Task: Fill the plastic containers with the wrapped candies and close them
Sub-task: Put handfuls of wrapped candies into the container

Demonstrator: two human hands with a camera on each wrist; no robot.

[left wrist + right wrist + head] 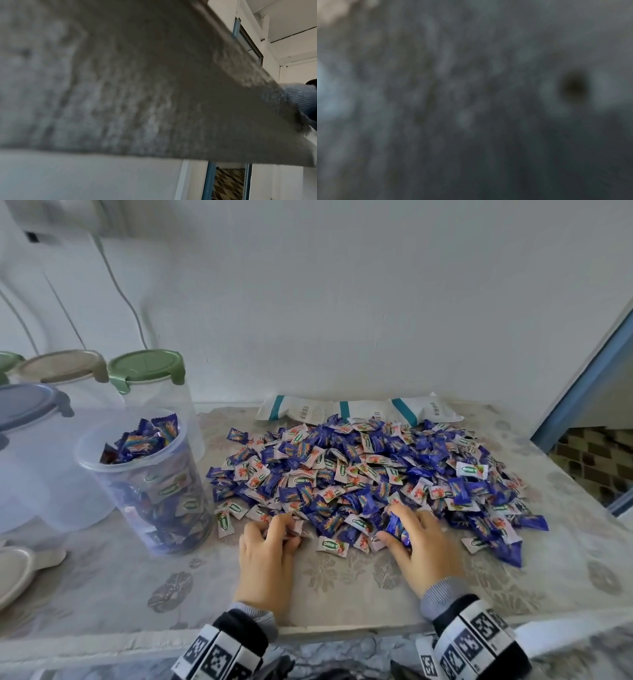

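Observation:
A big heap of wrapped candies (370, 474), blue and white, covers the middle of the table. My left hand (274, 535) lies at the heap's near left edge, fingers curled around a few candies. At the near middle of the heap my right hand (404, 529) grips a bunch of blue candies. An open clear container (150, 484), nearly full of candies, stands left of the heap. Both wrist views are dark and blurred and show no fingers.
Closed containers stand at the back left: one with a green lid (145, 369), one beige (63, 366), one blue (29, 402). A loose beige lid (17, 568) lies at the near left. White candy bags (359, 409) lie behind the heap. The table's right edge (582, 491) drops off.

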